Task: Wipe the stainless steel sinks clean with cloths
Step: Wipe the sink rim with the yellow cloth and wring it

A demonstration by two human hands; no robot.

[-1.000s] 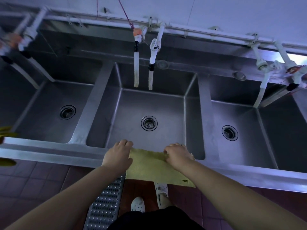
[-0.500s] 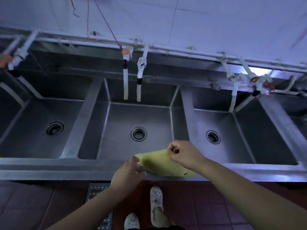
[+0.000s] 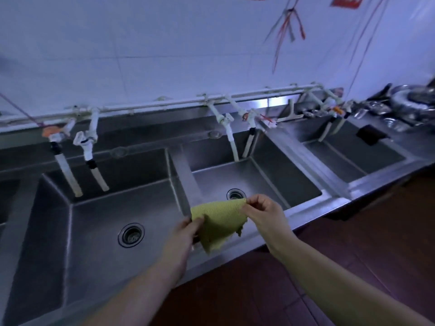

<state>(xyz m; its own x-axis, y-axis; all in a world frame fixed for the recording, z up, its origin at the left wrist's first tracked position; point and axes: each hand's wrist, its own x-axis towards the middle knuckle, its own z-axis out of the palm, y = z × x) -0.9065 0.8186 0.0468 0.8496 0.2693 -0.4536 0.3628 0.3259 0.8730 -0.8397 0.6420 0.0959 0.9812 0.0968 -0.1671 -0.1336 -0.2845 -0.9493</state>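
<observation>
Hands hold a yellow cloth up in the air, over the front rim between two sinks. The left hand pinches the cloth's near left edge. The right hand pinches its top right corner with thumb and finger, the other fingers curled. The cloth hangs spread between both grips, and its ragged lower corner droops just above the rim. It is not touching any sink.

The left sink and the right sink both look bare, each with a round drain. White taps hang over them from a pipe on the wall.

No wiping is going on yet, I think. The pinches are small, so the cloth could slip and fall onto the floor. A loose corner could also drag across a drain and snag there. If the cloth stays bunched, it may miss the sink corners.
</observation>
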